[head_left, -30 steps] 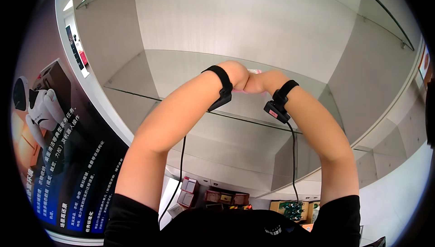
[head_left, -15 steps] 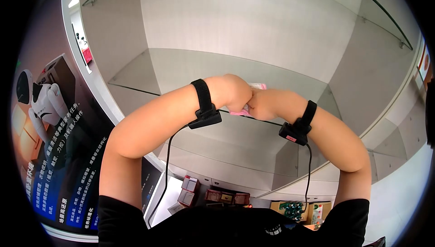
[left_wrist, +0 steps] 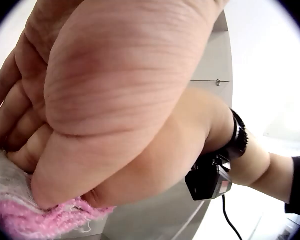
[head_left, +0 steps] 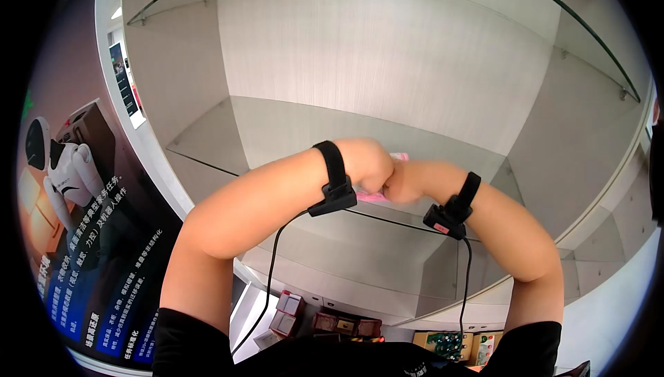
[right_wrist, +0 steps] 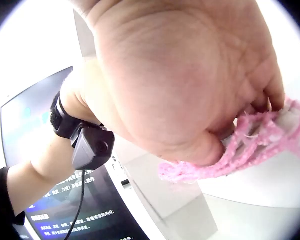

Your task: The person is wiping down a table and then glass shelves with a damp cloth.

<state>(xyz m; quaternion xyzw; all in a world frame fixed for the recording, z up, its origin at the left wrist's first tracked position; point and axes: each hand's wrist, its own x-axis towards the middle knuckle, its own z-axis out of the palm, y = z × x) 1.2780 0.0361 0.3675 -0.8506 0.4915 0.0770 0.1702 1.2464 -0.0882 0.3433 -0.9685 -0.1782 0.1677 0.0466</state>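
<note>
Left hand: the left hand [left_wrist: 110,90] pinches the cloth, thumb pressed against it and the other fingers curled in behind.
Right hand: the right hand [right_wrist: 190,85] grips the same cloth between thumb and curled fingers.
Hands together: side by side, very close in the head view; whether they touch is hard to tell there.
Cloth: the cloth [left_wrist: 35,220] is white and fuzzy pink, with pink bands crossing the pale part; it is bunched in both hands, much of it hidden behind them.
Place: in the head view it shows around the hands, over the front part of the glass shelf [head_left: 297,117]; whether it touches the glass cannot be told.
Wrists: a left camera [head_left: 334,200] and a right camera [head_left: 445,221], each on a black strap, with a cable hanging down.
Cabinet: pale panels, the back panel [head_left: 387,52] behind the hands, and another glass edge higher up.
Left side: a dark poster [head_left: 90,238] with a white robot and writing.
Below: red boxes [head_left: 287,313] and a carton [head_left: 467,349] holding green things.
</note>
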